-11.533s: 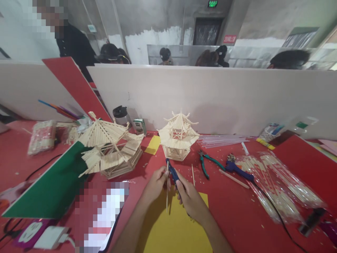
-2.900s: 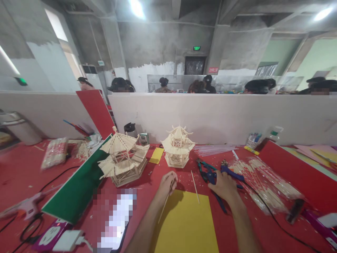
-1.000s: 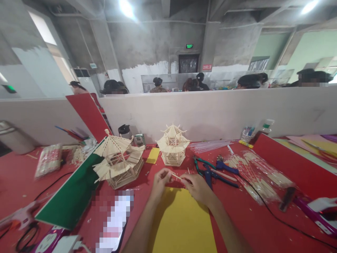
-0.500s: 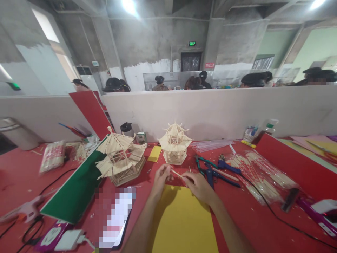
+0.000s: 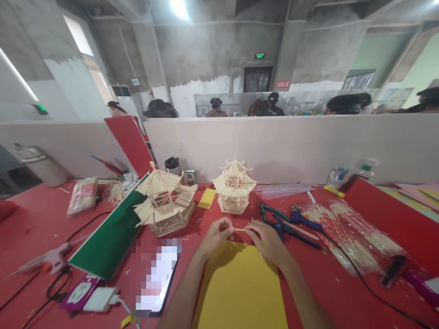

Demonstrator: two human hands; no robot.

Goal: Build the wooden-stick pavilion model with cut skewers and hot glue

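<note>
My left hand (image 5: 219, 232) and my right hand (image 5: 263, 237) face each other over the far edge of a yellow sheet (image 5: 242, 288). Between their fingertips a short, thin wooden stick (image 5: 242, 230) lies nearly level, pinched at both ends. A second thin piece seems to poke up by the right fingers, too small to make out. Just beyond my hands stands a small two-tiered stick pavilion (image 5: 234, 189) with pointed roofs. To its left sits a larger stick pavilion (image 5: 166, 201), part of its lower roof uncovered.
Pliers (image 5: 274, 217) and a blue-handled glue gun (image 5: 303, 218) lie right of my hands, near bagged sticks (image 5: 346, 233). A phone (image 5: 161, 278), a green board (image 5: 109, 237) and a pink glue gun (image 5: 51, 260) are left. A white partition (image 5: 274, 146) bounds the table; people sit beyond.
The stick has turned from slanting to nearly level between my fingers. The whole view has shifted, so the table's things appear farther right.
</note>
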